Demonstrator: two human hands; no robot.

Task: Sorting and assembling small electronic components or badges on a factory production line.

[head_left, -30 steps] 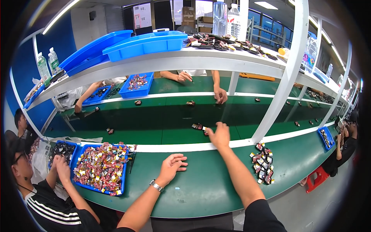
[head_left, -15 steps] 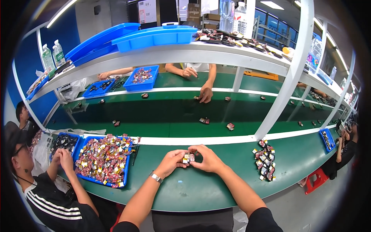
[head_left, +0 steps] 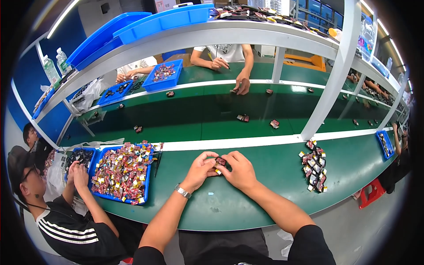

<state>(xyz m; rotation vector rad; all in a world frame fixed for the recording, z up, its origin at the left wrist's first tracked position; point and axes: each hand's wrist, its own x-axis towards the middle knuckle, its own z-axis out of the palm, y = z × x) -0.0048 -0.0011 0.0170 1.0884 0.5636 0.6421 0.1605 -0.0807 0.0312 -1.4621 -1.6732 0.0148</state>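
Over the green worktop (head_left: 256,207), a small red and black electronic part (head_left: 220,162) with a pale patch is held between both hands. My left hand (head_left: 198,172), below a metal wristwatch, pinches it from the left, thumb and fingers closed. From the right, my right hand (head_left: 241,170) grips the same part, its fingers curled over the far side. Much of the part is hidden by the fingers. To the left, a heap of similar red, white and yellow parts (head_left: 121,170) fills a blue bin (head_left: 147,187). Another cluster of parts (head_left: 314,168) lies to the right.
Thin black tools (head_left: 158,164) lie beside the bin. Beyond a white rail, loose parts (head_left: 274,123) sit on a dark green belt (head_left: 190,115). A white post (head_left: 329,88) rises at right. A co-worker (head_left: 70,216) sits close on the left; another person's hand (head_left: 242,83) reaches over the belt.
The view has shifted, with the worktop higher in the picture. My hands have turned the part and closed further round it, so less of it shows.
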